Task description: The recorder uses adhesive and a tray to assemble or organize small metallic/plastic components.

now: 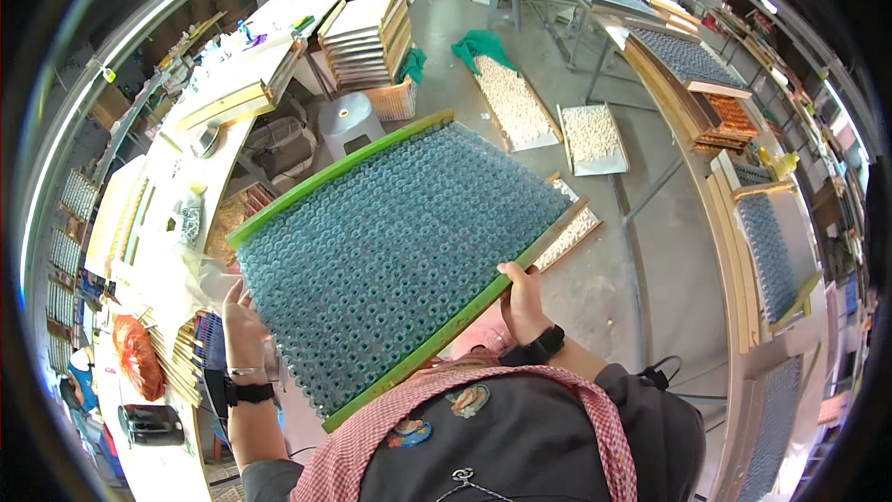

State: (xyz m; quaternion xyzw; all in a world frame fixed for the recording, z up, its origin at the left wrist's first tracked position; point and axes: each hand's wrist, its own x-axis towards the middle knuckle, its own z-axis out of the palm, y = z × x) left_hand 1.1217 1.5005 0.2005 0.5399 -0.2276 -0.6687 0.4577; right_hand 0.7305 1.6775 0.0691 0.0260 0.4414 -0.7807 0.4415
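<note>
Clearly, what matters most is how the broad tray (297,204) lies between the two hands. It is held up ahead of the chest, above the floor, its long axis slanting from 8 o'clock to 2 o'clock. A green far rail (372,162) and a green near rail (418,352) run that same way, and blue-grey, ring-like pieces (400,251) cover the face between them in close rows.

From the tray's middle, the right hand (526,304) lies toward 4 o'clock and looks the nearer of the two. Its thumb presses over the near rail and its fingers seem clamped on it, though their undersides are hidden; most of the tray stretches from them toward 10 o'clock. The left hand (243,330) lies toward 8 o'clock, at the short end, its fingers pointing to 12 beside the edge; I cannot tell whether they pinch it or only support it. From there the tray extends toward 2 o'clock.

Beyond it, a grey stool (348,118) stands at 11 o'clock; a long box (534,141) of pale bits lies at 1 o'clock, a shorter box (604,165) at 2. At 8 o'clock, past the left hand, a table (172,467) carries a red-orange bag (139,358).
</note>
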